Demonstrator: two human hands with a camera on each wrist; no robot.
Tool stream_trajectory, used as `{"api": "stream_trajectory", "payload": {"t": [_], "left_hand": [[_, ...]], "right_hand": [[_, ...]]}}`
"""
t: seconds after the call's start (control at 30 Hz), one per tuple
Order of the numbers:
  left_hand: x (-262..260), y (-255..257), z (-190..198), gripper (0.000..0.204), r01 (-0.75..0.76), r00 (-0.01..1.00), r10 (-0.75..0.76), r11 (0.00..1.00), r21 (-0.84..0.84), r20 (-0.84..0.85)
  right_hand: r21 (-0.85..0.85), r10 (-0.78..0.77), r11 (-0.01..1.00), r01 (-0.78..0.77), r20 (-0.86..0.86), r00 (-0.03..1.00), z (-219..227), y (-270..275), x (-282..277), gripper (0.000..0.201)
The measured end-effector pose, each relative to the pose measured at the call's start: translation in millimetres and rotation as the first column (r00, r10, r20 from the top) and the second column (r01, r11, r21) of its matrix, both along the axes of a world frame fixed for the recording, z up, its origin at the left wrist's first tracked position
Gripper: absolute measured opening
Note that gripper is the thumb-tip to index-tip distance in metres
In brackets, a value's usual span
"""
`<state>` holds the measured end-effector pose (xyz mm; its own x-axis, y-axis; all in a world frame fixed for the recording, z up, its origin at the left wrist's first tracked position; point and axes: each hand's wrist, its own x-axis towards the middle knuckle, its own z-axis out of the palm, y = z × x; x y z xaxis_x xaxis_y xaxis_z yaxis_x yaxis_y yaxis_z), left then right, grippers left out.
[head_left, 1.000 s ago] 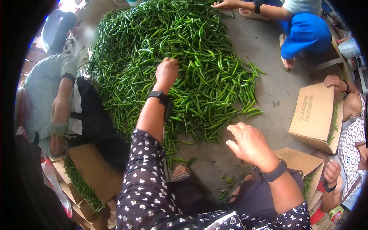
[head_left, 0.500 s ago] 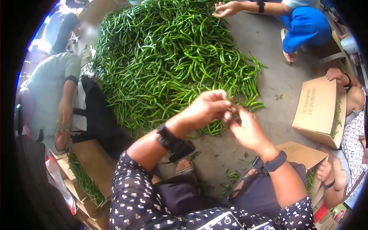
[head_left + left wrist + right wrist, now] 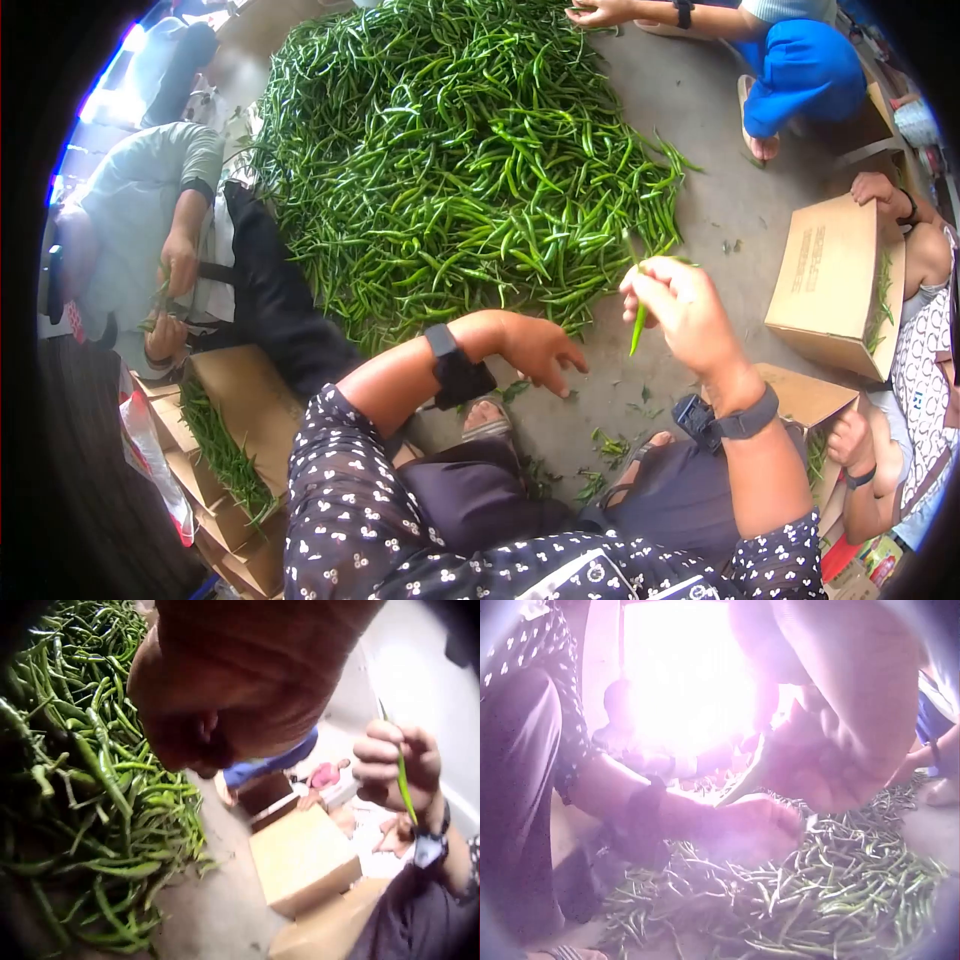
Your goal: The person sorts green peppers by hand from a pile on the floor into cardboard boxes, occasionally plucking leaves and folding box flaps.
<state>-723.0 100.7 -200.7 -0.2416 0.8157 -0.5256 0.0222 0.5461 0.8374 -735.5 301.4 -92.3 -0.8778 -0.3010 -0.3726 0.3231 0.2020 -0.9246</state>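
Observation:
A single long green chili pepper [image 3: 638, 328] is pinched between the thumb and fingers of my right hand [image 3: 690, 310], raised over the floor by the front right of the pile. The left wrist view shows the same chili [image 3: 406, 787] hanging slantwise from that hand. My left hand [image 3: 543, 352] hovers low at the pile's near edge, fingers loosely bent and nothing visible in them. Beyond both hands spreads a large heap of green chilies [image 3: 450, 150]. Glare washes out much of the right wrist view, where my left hand [image 3: 757, 829] appears above the chilies.
Cardboard boxes holding chilies stand at right [image 3: 835, 280] and lower left [image 3: 245, 420]. People sit around the heap, one in blue trousers [image 3: 805, 80] at the upper right. Scraps of green leaves [image 3: 608, 445] lie on the floor between my feet.
My left hand reached over the heap, came back to meet my right hand, then drew apart toward the lower left. The right hand now holds a chili.

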Motion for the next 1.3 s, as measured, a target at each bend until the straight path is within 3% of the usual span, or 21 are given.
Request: {"api": "stream_trajectory", "payload": {"t": [0.03,0.07,0.1,0.17,0.23,0.27,0.33,0.37,0.5,0.53,0.6,0.7,0.73,0.8,0.87,0.93,1.03,1.1,1.13,1.2,1.3], "left_hand": [[-5.3,-8.0,-1.2,0.039,-0.095,0.968,0.104,0.994,0.050,-0.228],[-13.7,-15.3,3.6,0.041,-0.172,0.875,0.209,0.977,0.123,-0.436],[-34.6,-26.4,8.1,0.039,-0.368,0.836,0.303,0.928,-0.058,-0.457],[-60.7,-66.0,-15.3,0.035,-0.632,0.441,0.395,0.774,0.033,-0.806],[-70.6,-91.0,-21.2,0.043,-0.707,0.279,0.366,0.704,0.068,-0.888],[-70.1,-97.8,-30.1,0.054,-0.728,0.292,0.369,0.684,0.044,-0.882],[-48.6,-92.5,-47.3,0.066,-0.628,0.362,0.150,0.768,-0.122,-0.920],[-35.3,-77.2,-46.2,0.075,-0.584,0.473,0.041,0.763,-0.278,-0.880],[4.3,-53.7,-37.5,0.081,-0.522,0.547,0.092,0.815,-0.253,-0.832],[3.9,-56.2,-39.2,0.067,-0.552,0.470,0.108,0.811,-0.196,-0.876],[-9.5,-73.1,-41.8,0.049,-0.714,0.444,0.489,0.699,0.033,-0.751],[-29.6,-111.5,-42.0,0.036,-0.726,0.215,0.501,0.656,0.206,-0.838],[-27.7,-113.9,-30.5,0.031,-0.742,0.175,0.545,0.621,0.255,-0.820],[-19.9,-108.3,-10.0,0.026,-0.673,0.174,0.524,0.682,0.288,-0.834],[-8.1,-92.0,-6.5,0.023,-0.544,0.342,0.445,0.812,0.211,-0.828],[3.8,-70.3,-9.7,0.025,-0.373,0.453,0.260,0.924,0.083,-0.853],[14.9,-47.4,-41.2,0.019,-0.296,0.429,0.201,0.952,0.074,-0.881],[12.5,-41.0,-55.4,0.009,-0.205,0.425,-0.055,0.967,-0.155,-0.904],[10.2,-41.1,-55.3,0.009,-0.203,0.424,-0.052,0.967,-0.151,-0.904],[4.4,-40.5,-55.2,0.006,-0.231,0.455,0.051,0.971,-0.063,-0.889],[-13.0,-32.5,-20.6,0.010,-0.462,0.471,0.477,0.850,0.253,-0.742]], "right_hand": [[-0.035,-0.007,0.999,0.008,0.034,0.999,-6.7,3.2,-2.6,0.018],[-0.037,-0.012,0.999,0.013,0.034,0.999,-6.9,2.4,-2.9,0.018],[-0.065,-0.033,0.997,0.038,0.082,0.996,-6.8,1.8,-2.8,0.017],[-0.065,-0.023,0.997,0.032,0.130,0.991,-7.6,2.3,-1.9,0.016],[-0.068,-0.021,0.997,0.030,0.131,0.991,-9.9,2.9,0.4,0.016],[-0.075,-0.022,0.997,0.032,0.133,0.991,-10.7,2.9,1.1,0.016],[-0.067,-0.032,0.997,0.043,0.149,0.988,-10.8,1.5,1.0,0.016],[-0.058,-0.040,0.997,0.050,0.161,0.986,-10.7,0.7,0.1,0.016],[-0.031,-0.040,0.998,0.046,0.156,0.987,-11.3,-4.4,-3.2,0.016],[-0.029,-0.041,0.998,0.047,0.176,0.984,-12.3,-4.8,-1.9,0.016],[0.008,-0.029,1.000,0.028,0.159,0.987,-14.0,-5.8,-3.8,0.016],[0.017,-0.025,1.000,0.022,0.135,0.990,-12.7,-2.9,-1.4,0.016],[0.021,-0.027,0.999,0.025,0.136,0.990,-12.6,-1.3,-0.7,0.015],[0.017,-0.026,1.000,0.024,0.135,0.991,-14.6,1.6,-1.2,0.015],[0.012,-0.016,1.000,0.015,0.138,0.990,-16.9,0.7,-0.7,0.014],[0.055,-0.014,0.998,0.006,0.138,0.990,-17.1,-3.3,-0.5,0.014],[0.087,0.017,0.996,-0.028,0.123,0.992,-22.0,-7.2,0.7,0.015],[0.116,0.024,0.993,-0.035,0.094,0.995,-25.9,-8.2,3.0,0.015],[0.144,0.031,0.989,-0.041,0.068,0.997,-28.2,-8.0,4.4,0.016],[0.172,0.047,0.983,-0.057,0.061,0.997,-32.6,-5.5,4.8,0.016],[0.207,0.069,0.975,-0.077,0.046,0.997,-41.2,-2.7,5.2,0.016]]}}
